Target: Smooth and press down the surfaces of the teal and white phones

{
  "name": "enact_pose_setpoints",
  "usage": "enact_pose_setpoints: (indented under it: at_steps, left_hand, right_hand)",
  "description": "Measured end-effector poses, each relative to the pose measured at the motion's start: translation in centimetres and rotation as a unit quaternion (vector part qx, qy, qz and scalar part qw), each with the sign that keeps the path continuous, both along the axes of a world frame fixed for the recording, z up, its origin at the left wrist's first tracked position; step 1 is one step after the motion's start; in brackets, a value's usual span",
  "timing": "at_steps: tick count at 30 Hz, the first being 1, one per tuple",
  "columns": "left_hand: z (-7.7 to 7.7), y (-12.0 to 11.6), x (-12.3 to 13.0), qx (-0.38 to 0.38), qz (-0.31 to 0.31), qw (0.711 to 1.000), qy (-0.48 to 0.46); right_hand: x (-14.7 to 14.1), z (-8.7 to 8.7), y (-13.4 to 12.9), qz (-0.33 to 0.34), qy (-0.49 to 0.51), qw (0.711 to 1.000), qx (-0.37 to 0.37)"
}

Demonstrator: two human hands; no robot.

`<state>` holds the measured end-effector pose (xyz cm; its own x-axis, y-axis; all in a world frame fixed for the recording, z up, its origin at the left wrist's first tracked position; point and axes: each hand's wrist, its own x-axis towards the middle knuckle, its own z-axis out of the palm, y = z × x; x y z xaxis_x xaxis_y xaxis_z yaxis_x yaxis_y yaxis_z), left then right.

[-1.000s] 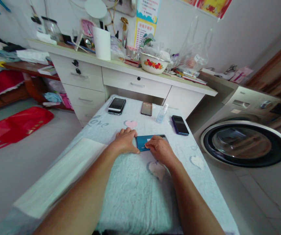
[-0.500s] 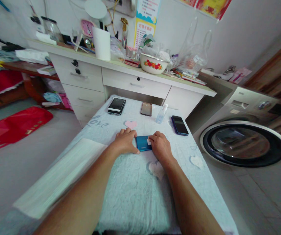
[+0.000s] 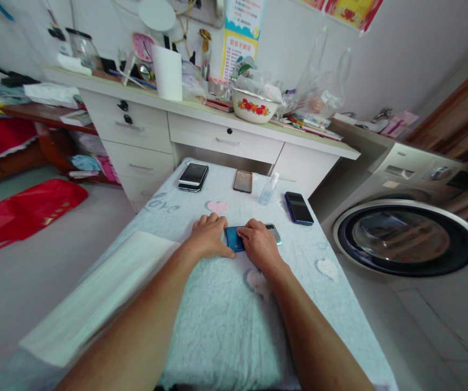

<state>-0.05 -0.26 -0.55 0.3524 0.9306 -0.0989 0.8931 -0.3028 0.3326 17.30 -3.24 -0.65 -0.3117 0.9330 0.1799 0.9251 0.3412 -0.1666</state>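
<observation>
A smartphone (image 3: pixel 232 239) lies back up on the cloth-covered table, blue at its left end and silvery at the right end, where a camera strip shows. My left hand (image 3: pixel 209 236) grips its left end between thumb and fingers. Across the middle of the phone's back lies my right hand (image 3: pixel 259 242), its fingers bunched and pressed on the surface. Whatever those fingertips hold is hidden beneath them.
Beyond my hands are two stacked phones (image 3: pixel 193 177), a brownish phone case (image 3: pixel 243 181), a clear spray bottle (image 3: pixel 268 190) and a dark phone (image 3: pixel 299 208). A white sheet (image 3: pixel 99 298) lies by my left forearm. A washing machine (image 3: pixel 413 174) stands right.
My right hand has slid left along the phone's back, uncovering its silvery right end. The small white patch seen by its fingertips is now hidden. My left hand stays at the left end.
</observation>
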Motion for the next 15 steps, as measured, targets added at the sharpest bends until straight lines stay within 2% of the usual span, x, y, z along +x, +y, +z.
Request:
enact_pose_setpoints:
  at_steps: [15]
  left_hand:
    - [-0.1, 0.1, 0.1, 0.008, -0.003, 1.000, -0.009]
  right_hand:
    - [1.7, -0.5, 0.4, -0.116, -0.028, 0.993, 0.000]
